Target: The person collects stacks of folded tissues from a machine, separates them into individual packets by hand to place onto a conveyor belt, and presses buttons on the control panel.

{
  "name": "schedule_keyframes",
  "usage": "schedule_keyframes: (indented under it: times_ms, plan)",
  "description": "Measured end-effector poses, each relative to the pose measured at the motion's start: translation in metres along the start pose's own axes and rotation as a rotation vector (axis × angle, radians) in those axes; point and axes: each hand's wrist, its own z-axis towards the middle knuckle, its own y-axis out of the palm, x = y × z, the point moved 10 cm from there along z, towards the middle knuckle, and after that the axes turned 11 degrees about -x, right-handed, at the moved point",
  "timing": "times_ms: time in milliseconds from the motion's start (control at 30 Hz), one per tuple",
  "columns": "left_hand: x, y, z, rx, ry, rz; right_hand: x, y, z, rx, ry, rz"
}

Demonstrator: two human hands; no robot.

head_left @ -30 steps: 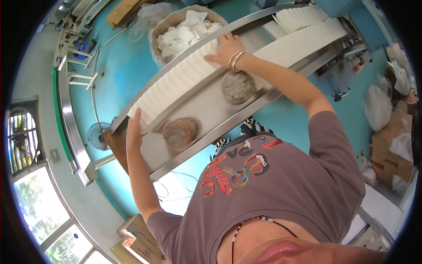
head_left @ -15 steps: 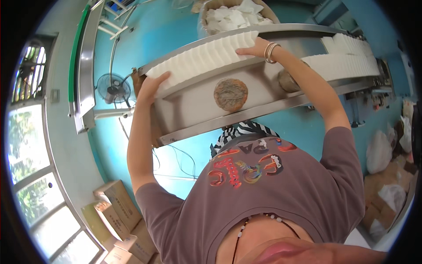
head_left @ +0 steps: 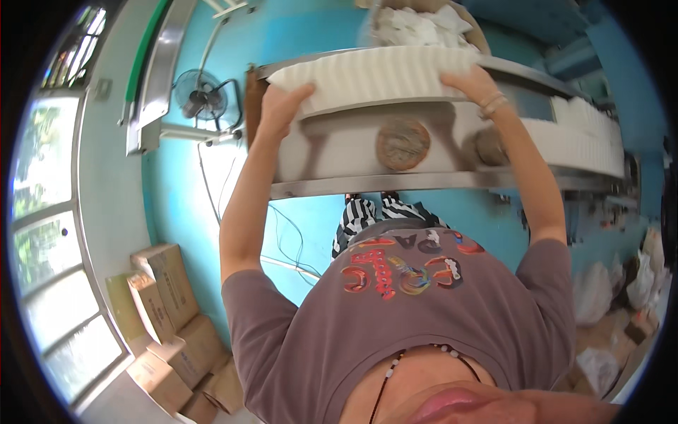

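A long row of thin white pieces (head_left: 378,83), packed face to face, spans the space between my two hands. My left hand (head_left: 284,106) grips its left end, thumb on the near side. At the right end, my right hand (head_left: 474,85) presses in with the thumb showing; its other fingers are hidden. The row seems raised over the metal-edged worktable (head_left: 342,154), where shadows fall beneath it. On the tabletop, nearer to me, lies a round brown object (head_left: 402,144) with a wrinkled top. Another rounded object (head_left: 490,146) is partly hidden by my right forearm.
More rows of white pieces (head_left: 575,145) stand on the table's right part. Behind the table is a bin (head_left: 480,34) of white scraps. A fan (head_left: 200,95) and metal rail (head_left: 150,92) are at left, cardboard boxes (head_left: 169,290) lower left, plastic bags (head_left: 593,297) right.
The view has shifted, so the table looks more level and sits further right. Both hands still hold the white row, which now appears higher off the tabletop.
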Motion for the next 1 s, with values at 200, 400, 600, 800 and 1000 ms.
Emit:
schedule_keyframes:
  times_ms: [200, 400, 600, 800, 1000]
  plan:
    - [0.07, -0.038, -0.013, 0.039, 0.044, 0.105, -0.097, -0.034, -0.035, 0.13, -0.087, 0.244]
    - [0.075, -0.151, -0.018, 0.174, 0.085, 0.097, -0.167, 0.0, 0.019, 0.214, -0.109, 0.345]
    - [0.052, -0.307, -0.017, 0.204, 0.071, 0.137, -0.28, 0.089, 0.079, 0.195, -0.058, 0.293]
    - [0.036, -0.445, -0.029, 0.201, 0.035, 0.102, -0.406, 0.182, 0.15, 0.061, -0.057, 0.273]
    - [-0.023, -0.586, -0.017, 0.413, 0.007, -0.019, -0.518, 0.257, 0.268, -0.073, -0.211, 0.197]
